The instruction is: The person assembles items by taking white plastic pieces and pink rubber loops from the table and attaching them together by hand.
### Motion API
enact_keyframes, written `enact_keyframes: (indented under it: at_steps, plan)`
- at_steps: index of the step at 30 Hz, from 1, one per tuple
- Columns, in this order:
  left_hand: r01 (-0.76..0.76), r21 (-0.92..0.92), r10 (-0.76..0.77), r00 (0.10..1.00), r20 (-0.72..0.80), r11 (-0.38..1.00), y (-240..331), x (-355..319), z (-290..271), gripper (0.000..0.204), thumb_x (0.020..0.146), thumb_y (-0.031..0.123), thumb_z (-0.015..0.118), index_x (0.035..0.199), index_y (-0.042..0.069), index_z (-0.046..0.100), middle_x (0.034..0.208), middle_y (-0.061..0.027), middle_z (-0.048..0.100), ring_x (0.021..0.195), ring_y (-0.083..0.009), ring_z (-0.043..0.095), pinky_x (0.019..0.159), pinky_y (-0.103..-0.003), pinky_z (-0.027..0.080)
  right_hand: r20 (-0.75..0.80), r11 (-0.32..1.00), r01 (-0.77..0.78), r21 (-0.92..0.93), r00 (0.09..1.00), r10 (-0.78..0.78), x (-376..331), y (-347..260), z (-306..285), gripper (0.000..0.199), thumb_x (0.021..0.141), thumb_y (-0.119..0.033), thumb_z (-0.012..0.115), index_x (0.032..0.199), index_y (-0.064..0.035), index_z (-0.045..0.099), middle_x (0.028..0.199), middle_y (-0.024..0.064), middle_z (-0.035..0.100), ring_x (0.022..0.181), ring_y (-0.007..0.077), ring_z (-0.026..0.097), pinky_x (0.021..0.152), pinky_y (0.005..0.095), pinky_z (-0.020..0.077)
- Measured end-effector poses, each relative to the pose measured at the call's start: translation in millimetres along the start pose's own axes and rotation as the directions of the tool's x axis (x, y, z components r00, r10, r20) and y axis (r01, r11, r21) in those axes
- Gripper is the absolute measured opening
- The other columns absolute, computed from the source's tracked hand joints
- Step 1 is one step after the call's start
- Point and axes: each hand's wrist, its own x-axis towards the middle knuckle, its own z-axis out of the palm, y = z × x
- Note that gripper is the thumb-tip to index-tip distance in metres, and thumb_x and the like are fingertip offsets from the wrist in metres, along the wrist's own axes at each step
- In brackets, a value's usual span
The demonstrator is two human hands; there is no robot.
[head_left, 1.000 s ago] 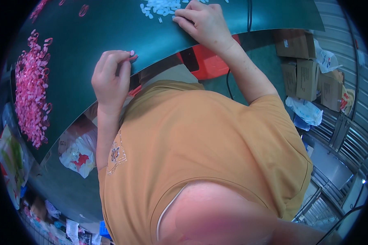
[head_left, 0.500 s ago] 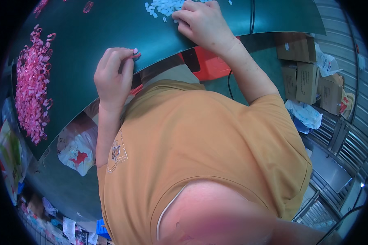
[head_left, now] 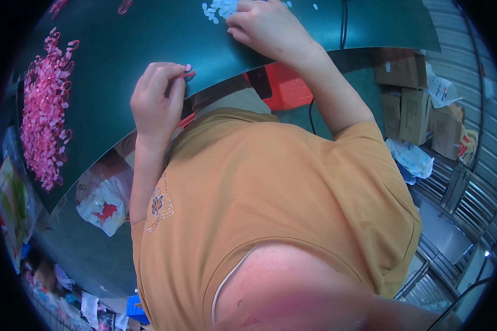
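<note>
The left hand (head_left: 156, 102) was curled closed at the near edge of the dark green table (head_left: 149, 38), pinching a small pink clip (head_left: 188, 71) between thumb and fingertips. The clip's long axis ran roughly level, its tip pointing toward the person's right; only one was in that hand. Farther across the table from that edge, the right hand (head_left: 268, 27) lay knuckles up with fingers bent over a scatter of small white pieces (head_left: 218, 8); whether it gripped one could not be told, and they were too many and too small to count. Along the table's left side lay a long heap of pink clips (head_left: 44, 110), far too many to count. Below the table's near edge sat one red crate (head_left: 284, 88), and to the table's right, several cardboard boxes (head_left: 411, 105).
</note>
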Motion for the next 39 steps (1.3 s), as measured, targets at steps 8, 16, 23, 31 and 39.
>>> enact_keyframes:
  at_steps: [8, 16, 23, 31, 39]
  plan:
    - [0.032, -0.007, -0.032, 0.998, 0.047, 0.999, -1.2, -3.0, -2.9, 0.016, 0.092, -0.010, 0.074, 0.103, 0.001, 0.072, 0.102, -0.0125, 0.076, 0.094, -0.0253, 0.077, 0.082, -0.034, 0.061, -0.047, 0.997, 0.071, -0.002, 0.996, -0.071, -1.3, 1.1, -1.0, 0.016, 0.093, -0.020, 0.071, 0.091, -0.0056, 0.077, 0.091, 0.0130, 0.075, 0.086, 0.0337, 0.077, 0.081, 0.0462, 0.0639]
    - [-0.009, 0.034, 0.007, 0.999, 0.046, 0.999, -1.2, 0.0, -3.5, 0.015, 0.092, -0.010, 0.074, 0.102, 0.001, 0.072, 0.101, -0.0126, 0.076, 0.094, -0.0257, 0.077, 0.083, -0.034, 0.061, -0.157, 0.925, 0.236, 0.297, 0.968, -0.197, 6.3, -27.0, 8.8, 0.013, 0.093, -0.019, 0.071, 0.089, -0.0076, 0.075, 0.091, 0.0104, 0.072, 0.088, 0.0326, 0.075, 0.079, 0.0444, 0.0633]
    - [0.006, 0.033, -0.008, 0.999, 0.052, 0.999, -1.9, -0.9, -3.0, 0.015, 0.092, -0.010, 0.074, 0.102, 0.001, 0.072, 0.101, -0.0126, 0.076, 0.093, -0.0257, 0.077, 0.083, -0.034, 0.061, -0.054, 0.930, 0.353, 0.101, 0.935, -0.349, 4.8, -24.1, 7.6, 0.008, 0.090, -0.014, 0.073, 0.094, -0.0071, 0.076, 0.095, 0.0114, 0.070, 0.098, 0.0308, 0.076, 0.082, 0.0431, 0.0632]
    - [-0.013, 0.004, 0.013, 1.000, -0.008, 1.000, -5.7, -0.5, 0.7, 0.015, 0.089, -0.004, 0.076, 0.099, 0.007, 0.075, 0.095, -0.0066, 0.076, 0.083, -0.0255, 0.073, 0.074, -0.036, 0.059, 0.078, 0.929, 0.371, 0.007, 0.926, -0.370, 14.4, -26.0, -3.0, 0.010, 0.088, -0.012, 0.073, 0.092, -0.0032, 0.077, 0.097, 0.0144, 0.074, 0.100, 0.0322, 0.077, 0.087, 0.0435, 0.0640]
    - [0.010, 0.069, -0.014, 0.998, 0.061, 0.998, -2.2, -2.7, -4.3, 0.016, 0.091, -0.009, 0.075, 0.102, 0.002, 0.072, 0.102, -0.0120, 0.077, 0.093, -0.0263, 0.077, 0.082, -0.035, 0.060, -0.009, 0.867, 0.282, 0.412, 0.952, -0.306, 13.3, -42.3, -12.3, 0.012, 0.092, -0.014, 0.072, 0.096, -0.0048, 0.079, 0.095, 0.0118, 0.074, 0.093, 0.0296, 0.077, 0.083, 0.0428, 0.0625]
